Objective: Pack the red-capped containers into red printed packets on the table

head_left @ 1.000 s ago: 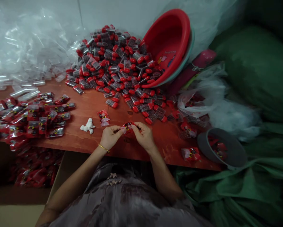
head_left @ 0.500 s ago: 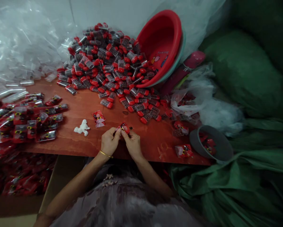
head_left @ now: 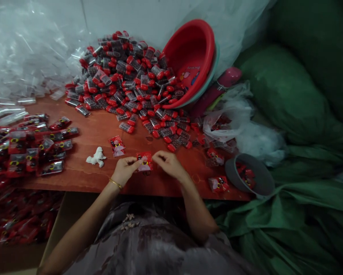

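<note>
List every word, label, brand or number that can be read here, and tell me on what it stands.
Nothing can be read with certainty.
On the red round plastic basin: a short printed word beside cartoon figures, too blurred to read.
On the small red plastic packet in the left hand: print too small to read.
On the heaped red packets at the left: yellow and black marks, no legible letters.

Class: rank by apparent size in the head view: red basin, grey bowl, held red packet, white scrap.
1. red basin
2. grey bowl
3. held red packet and white scrap: too alike to rank.
</note>
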`<state>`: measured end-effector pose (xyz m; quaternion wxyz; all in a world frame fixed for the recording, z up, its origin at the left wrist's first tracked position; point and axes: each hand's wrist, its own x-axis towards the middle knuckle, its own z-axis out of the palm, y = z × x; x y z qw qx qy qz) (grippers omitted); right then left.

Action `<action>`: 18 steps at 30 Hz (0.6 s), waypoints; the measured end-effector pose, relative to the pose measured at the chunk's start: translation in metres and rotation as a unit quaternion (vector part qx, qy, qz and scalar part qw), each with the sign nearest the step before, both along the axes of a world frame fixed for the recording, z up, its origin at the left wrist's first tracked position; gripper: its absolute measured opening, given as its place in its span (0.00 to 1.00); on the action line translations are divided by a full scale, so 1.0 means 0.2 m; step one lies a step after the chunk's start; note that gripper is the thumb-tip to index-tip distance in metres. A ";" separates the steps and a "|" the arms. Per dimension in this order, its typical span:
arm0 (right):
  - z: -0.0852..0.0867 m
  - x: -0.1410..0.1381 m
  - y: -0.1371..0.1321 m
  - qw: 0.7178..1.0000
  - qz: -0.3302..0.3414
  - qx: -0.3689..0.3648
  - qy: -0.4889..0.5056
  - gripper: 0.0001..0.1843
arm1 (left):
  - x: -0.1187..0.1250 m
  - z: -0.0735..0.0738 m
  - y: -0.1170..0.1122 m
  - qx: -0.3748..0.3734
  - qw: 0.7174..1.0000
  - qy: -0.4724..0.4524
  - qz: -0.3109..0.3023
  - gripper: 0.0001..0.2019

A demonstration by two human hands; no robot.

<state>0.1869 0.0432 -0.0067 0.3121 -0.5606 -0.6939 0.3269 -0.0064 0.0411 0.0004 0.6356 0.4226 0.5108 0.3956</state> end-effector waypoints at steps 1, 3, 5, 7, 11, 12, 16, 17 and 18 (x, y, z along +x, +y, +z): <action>-0.01 0.05 0.02 0.995 -0.083 0.027 -0.046 0.17 | 0.01 0.00 0.00 -0.001 1.000 -0.003 0.018 0.21; -0.03 0.16 0.06 0.958 -0.218 0.075 -0.170 0.13 | 0.02 -0.01 -0.01 -0.011 0.999 -0.013 0.048 0.22; -0.07 0.25 0.09 0.927 -0.230 0.085 -0.284 0.13 | 0.03 -0.02 -0.02 -0.032 0.996 -0.024 0.074 0.23; -0.10 0.29 0.10 0.914 -0.188 0.089 -0.349 0.19 | 0.05 -0.02 -0.02 -0.046 0.994 -0.034 0.092 0.23; -0.12 0.28 0.05 0.909 -0.139 0.129 -0.372 0.19 | 0.05 -0.04 -0.03 -0.093 0.988 -0.075 0.099 0.24; -0.12 0.28 0.03 0.910 -0.130 0.131 -0.372 0.18 | 0.04 -0.04 -0.03 -0.114 0.985 -0.088 0.096 0.24; -0.10 0.29 0.01 0.908 -0.079 0.133 -0.390 0.23 | 0.01 -0.04 -0.04 -0.162 0.976 -0.123 0.081 0.25; -0.11 0.30 0.01 0.908 -0.059 0.137 -0.391 0.23 | 0.01 -0.04 -0.04 -0.164 0.974 -0.131 0.080 0.25; -0.11 0.30 0.02 0.909 -0.039 0.142 -0.390 0.22 | 0.01 -0.04 -0.04 -0.166 0.973 -0.138 0.080 0.24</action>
